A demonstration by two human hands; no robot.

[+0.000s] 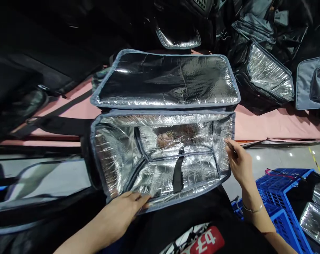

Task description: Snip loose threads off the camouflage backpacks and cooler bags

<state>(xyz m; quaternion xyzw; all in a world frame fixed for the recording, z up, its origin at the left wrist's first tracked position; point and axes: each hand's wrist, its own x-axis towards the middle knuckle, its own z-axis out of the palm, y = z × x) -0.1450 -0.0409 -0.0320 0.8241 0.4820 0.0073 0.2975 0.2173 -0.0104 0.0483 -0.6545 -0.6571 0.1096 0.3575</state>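
Note:
An insulated bag (112,155) with crinkled silver foil lining and grey-blue edging stands wide open in front of me. Its foil-lined lid (162,79) is folded back, away from me. Inside, a short black strap (178,173) lies across the foil near the front wall. My left hand (124,211) is closed over the front rim at the lower left, fingertips on the inner foil. My right hand (240,162) pinches the right side wall at its rim; a bracelet circles that wrist. The undersides of the fingers are partly hidden.
A pink-covered table (265,123) runs behind the bag. Another foil-lined bag (269,76) and a grey panel (310,83) lie at right, with dark bags piled behind. Blue plastic crates (284,180) holding foil-lined pieces stand lower right. A black strap (56,125) extends left.

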